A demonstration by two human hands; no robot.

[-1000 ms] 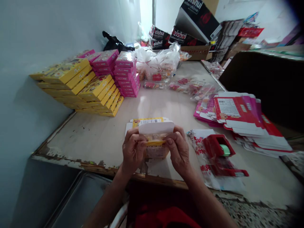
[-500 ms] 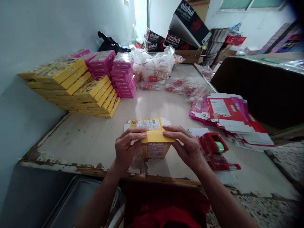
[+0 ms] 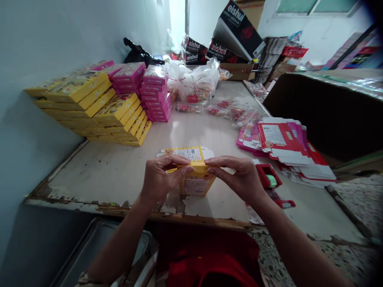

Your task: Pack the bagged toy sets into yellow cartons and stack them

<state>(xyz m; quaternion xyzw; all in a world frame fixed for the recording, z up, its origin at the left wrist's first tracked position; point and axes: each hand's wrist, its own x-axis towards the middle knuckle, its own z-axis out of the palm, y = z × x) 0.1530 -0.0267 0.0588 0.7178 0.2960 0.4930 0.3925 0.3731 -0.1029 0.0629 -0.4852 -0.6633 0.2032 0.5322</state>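
Note:
In front of me at the table's near side are flat yellow cardboard boxes [image 3: 194, 186], printed with labels; how many there are I cannot tell. My left hand [image 3: 163, 175] pinches the yellow front edge between thumb and fingers. On the same edge, a little to the right, my right hand [image 3: 236, 173] grips with its thumb below and fingers on top. White end flaps stick out at the back corners. Right of my right hand sits a red tape dispenser [image 3: 269, 177] with a green core, partly hidden by my wrist.
Stacks of yellow boxes [image 3: 119, 115] and pink boxes [image 3: 155, 93] stand along the left wall. Clear bags of small goods [image 3: 194, 83] lie farther back. Flattened red and pink cartons [image 3: 284, 139] are piled at right, beside a large open cardboard box [image 3: 317, 107].
My thumbs have come up onto the front of the yellow edge, which is now pressed between thumbs and fingers. My right wrist has shifted slightly right, covering more of the tape dispenser.

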